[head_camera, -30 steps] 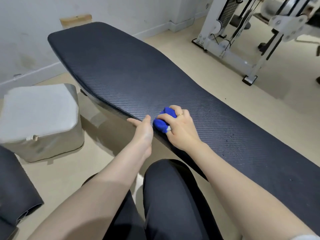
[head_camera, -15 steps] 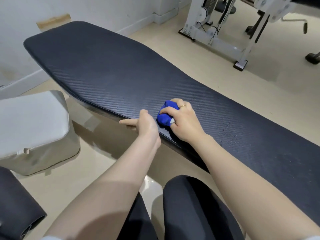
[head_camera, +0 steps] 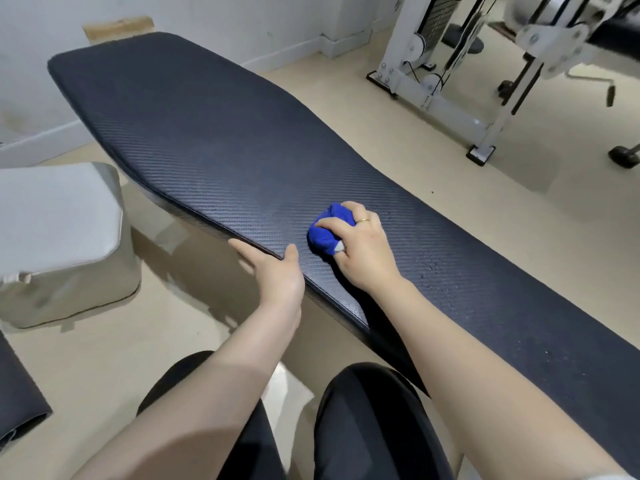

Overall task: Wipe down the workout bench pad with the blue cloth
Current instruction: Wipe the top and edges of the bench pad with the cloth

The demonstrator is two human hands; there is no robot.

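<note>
Beige flooring [head_camera: 415,161] spreads under everything, meeting a pale wall [head_camera: 242,15] at 12 o'clock, where a small tan patch [head_camera: 117,27] shows just past the far end of the pad [head_camera: 194,133]. That dark, woven-textured pad runs on a slant from 11 o'clock down to 4 o'clock, wide at the far end and narrower toward the near end. Tiny droplets [head_camera: 429,268] speckle its surface at about 3 o'clock of the right hand [head_camera: 360,247], and faint specks lie further toward 4 o'clock. Near the middle of the pad, close to its near edge, the right hand is clenched around the cloth [head_camera: 327,233], a bright blue wad pressed onto the surface, with a bit of grey [head_camera: 339,248] peeking out by the thumb. A ring [head_camera: 363,221] sits on one finger. Just beside it at 9 o'clock, the left hand [head_camera: 277,271] lies open and flat against the near edge of the pad, thumb resting on top, fingers stretched along the rim, grasping nothing. Both forearms are bare, and dark-clad knees [head_camera: 367,417] show at 6 o'clock below them. At 9 o'clock a grey padded box [head_camera: 59,230] stands on the floor, apart from the bench. A dark rolled mat [head_camera: 17,403] fills the corner at 8 o'clock. At 1 to 2 o'clock stands a white machine [head_camera: 446,77] with cables and pulleys, well apart from the pad.
</note>
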